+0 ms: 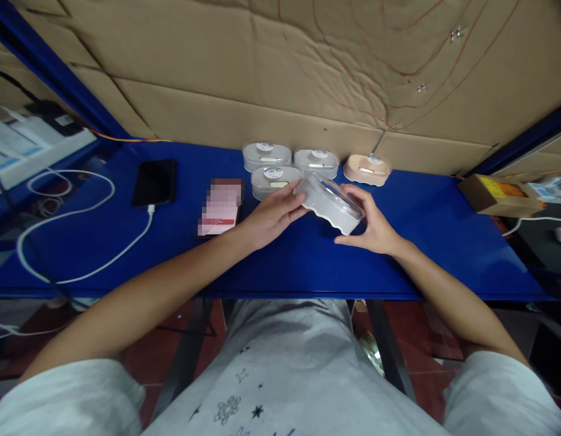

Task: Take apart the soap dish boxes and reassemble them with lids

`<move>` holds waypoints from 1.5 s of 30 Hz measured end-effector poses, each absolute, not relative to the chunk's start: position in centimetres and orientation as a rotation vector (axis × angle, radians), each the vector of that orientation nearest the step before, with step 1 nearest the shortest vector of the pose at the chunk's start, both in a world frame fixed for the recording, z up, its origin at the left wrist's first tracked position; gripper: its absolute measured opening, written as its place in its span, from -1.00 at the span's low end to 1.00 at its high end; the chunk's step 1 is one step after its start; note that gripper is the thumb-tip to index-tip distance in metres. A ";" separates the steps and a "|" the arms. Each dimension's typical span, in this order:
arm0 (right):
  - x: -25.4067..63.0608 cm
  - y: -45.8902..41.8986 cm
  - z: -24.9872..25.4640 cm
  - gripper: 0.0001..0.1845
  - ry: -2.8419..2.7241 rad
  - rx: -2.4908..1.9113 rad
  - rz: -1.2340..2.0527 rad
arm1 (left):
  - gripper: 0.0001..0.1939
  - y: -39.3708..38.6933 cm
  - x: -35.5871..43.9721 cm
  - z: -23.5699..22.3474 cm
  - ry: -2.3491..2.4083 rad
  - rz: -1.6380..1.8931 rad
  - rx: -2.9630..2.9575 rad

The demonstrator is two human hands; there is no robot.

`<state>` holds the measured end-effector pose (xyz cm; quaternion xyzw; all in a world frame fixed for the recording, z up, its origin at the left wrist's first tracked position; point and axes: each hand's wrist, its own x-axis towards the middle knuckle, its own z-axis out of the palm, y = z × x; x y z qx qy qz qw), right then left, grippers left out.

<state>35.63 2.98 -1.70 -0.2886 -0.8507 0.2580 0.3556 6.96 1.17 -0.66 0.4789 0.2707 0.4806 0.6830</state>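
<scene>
Between my two hands, a pale grey oval box [326,204] with a clear lid and a wavy lower edge is held tilted above the blue tabletop. My left hand [280,213] grips its left end, thumb on top. Around the right end curls my right hand [369,224], fingers behind and thumb in front. Just behind stand three similar grey boxes with clear lids: one at the front [265,189], one at the back left [257,158] and one at the back right [308,163]. A peach-coloured box [366,172] stands to their right.
Left on the blue table [280,269] lie a black phone [154,181] with a white cable [112,266] and another phone [221,206] with a lit screen. A cardboard box [489,197] sits at the right. Brown cardboard [208,66] walls the back.
</scene>
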 end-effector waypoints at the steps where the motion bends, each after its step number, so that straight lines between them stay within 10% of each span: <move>1: 35.6 3.0 -1.8 0.17 -2.211 -0.752 0.622 | -0.27 1.2 7.0 -0.6 0.623 1.076 1.076; 21: 38.7 5.1 -1.0 -0.10 -2.481 -0.945 0.350 | -0.20 1.0 7.0 -1.6 0.990 0.872 1.216; 29: 40.1 6.8 -2.3 0.03 -2.442 -1.019 0.293 | -0.61 1.2 6.2 -0.7 1.160 1.059 1.787; 45: 38.6 6.5 -3.4 -0.20 -2.390 -1.122 0.057 | -0.46 3.1 3.6 -1.6 1.545 0.732 2.546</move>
